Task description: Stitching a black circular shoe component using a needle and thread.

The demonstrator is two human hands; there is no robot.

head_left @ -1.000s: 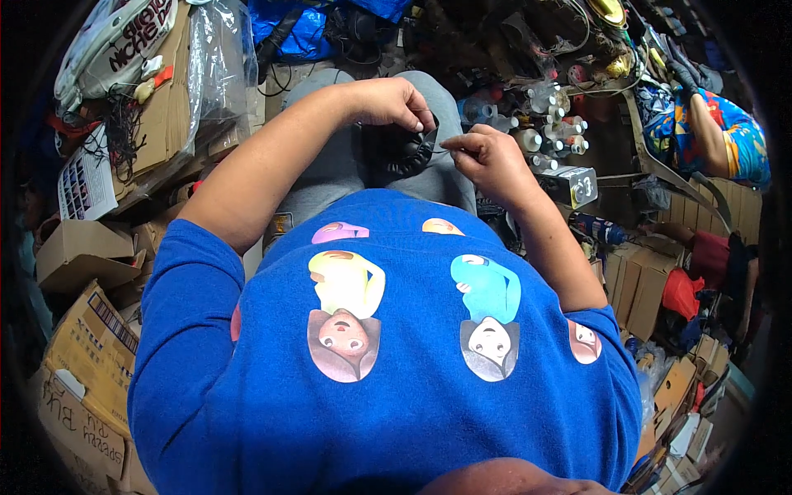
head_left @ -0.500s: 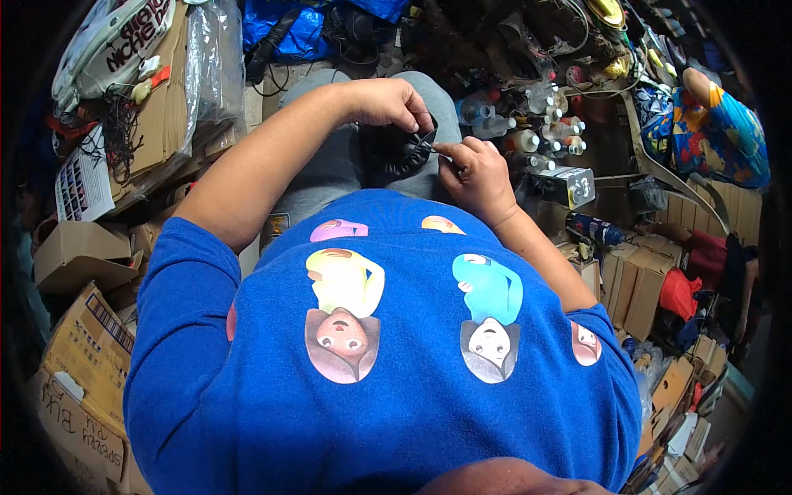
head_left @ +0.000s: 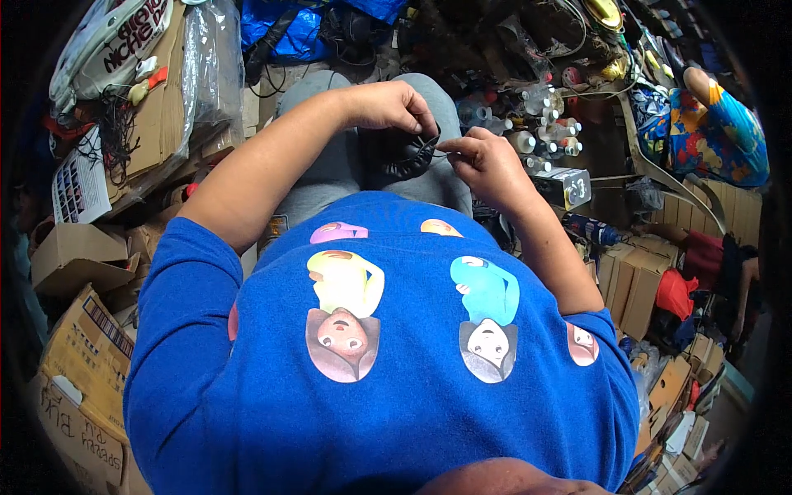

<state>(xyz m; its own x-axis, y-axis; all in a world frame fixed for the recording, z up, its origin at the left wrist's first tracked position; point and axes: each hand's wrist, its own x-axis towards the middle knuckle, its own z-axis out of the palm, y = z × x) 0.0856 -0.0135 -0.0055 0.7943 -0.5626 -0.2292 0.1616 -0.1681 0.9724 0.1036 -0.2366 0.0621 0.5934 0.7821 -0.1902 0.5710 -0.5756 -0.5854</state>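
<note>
We see both hands working over our lap: the left hand (head_left: pixel 394 103) grips a black, seemingly rubbery part (head_left: pixel 402 155); the right hand (head_left: pixel 485 161) pinches its edge. Overstretching may let it snap free toward the bottles (head_left: pixel 536 136).

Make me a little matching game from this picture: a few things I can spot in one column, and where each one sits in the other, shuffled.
Things:
1. black round part
2. small white bottles
3. cardboard boxes
4. blue bag

Places:
A. at the top of the picture, beyond the knees
B. between the left hand and the right hand, over the lap
C. stacked on the person's left
D. clustered just to the right of the right hand

Right pairs: 1-B, 2-D, 3-C, 4-A
</note>
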